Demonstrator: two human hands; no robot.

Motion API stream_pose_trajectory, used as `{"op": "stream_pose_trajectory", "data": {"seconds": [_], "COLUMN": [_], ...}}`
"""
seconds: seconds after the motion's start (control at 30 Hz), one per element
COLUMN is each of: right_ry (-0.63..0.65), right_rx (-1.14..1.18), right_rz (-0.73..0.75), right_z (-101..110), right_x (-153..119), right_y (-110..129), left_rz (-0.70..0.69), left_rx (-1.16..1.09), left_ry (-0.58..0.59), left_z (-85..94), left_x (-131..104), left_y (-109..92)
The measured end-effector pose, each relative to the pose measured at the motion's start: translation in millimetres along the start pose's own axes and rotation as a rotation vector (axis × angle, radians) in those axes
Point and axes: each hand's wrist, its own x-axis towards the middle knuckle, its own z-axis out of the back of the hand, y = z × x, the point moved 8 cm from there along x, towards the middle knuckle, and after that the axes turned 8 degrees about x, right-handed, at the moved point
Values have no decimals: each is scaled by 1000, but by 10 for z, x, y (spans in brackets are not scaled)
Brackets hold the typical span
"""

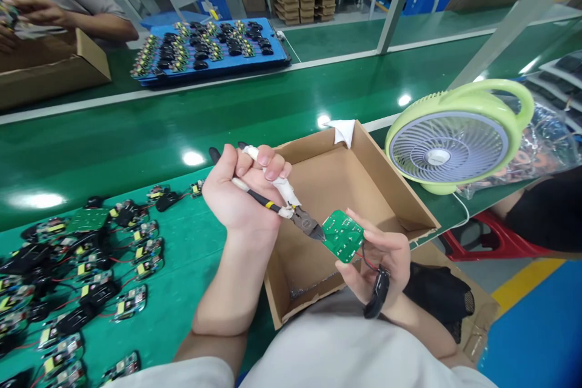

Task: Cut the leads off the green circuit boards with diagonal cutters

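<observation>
My left hand (248, 194) is wrapped around a pair of side cutters (307, 222) with black handles bound in white tape and yellow bands. The cutter tips meet the left edge of a green circuit board (343, 236), its soldered side facing up. Pinching that board by its edges is my right hand (386, 254). From the board, red and black wires lead to a black plastic part (377, 294) that hangs against my right palm. Both hands are above an open cardboard box (318, 179); I cannot tell whether the blades are closed on anything.
Several wired boards with black parts (95, 294) lie on the green mat (191, 254) to the left. A green fan (448, 139) stands right of the box. Across the bench, a blue tray (209, 76) holds more boards, beside a co-worker's hand (43, 9) and carton (93, 60).
</observation>
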Motion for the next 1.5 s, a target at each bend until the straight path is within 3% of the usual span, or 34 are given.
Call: {"op": "stream_pose_trajectory", "data": {"seconds": [0.23,0.43,0.7,1.0,1.5], "right_ry": [-9,-37,-32,-1,15], "right_rx": [-34,29,33,-28,-97], "right_rz": [-160,-220,-205,-275,-200], "right_z": [-23,10,-6,-51,-75], "right_x": [69,61,90,111,134], "right_y": [-40,-86,-84,-57,14], "left_rz": [-24,-100,-37,18,91], "left_rx": [-103,-49,-6,50,79], "left_ry": [-36,2,12,-103,-50], "left_z": [2,-16,-47,7,-45], "left_x": [-37,-68,-113,-143,-137], "left_y": [-37,-143,-78,51,138]}}
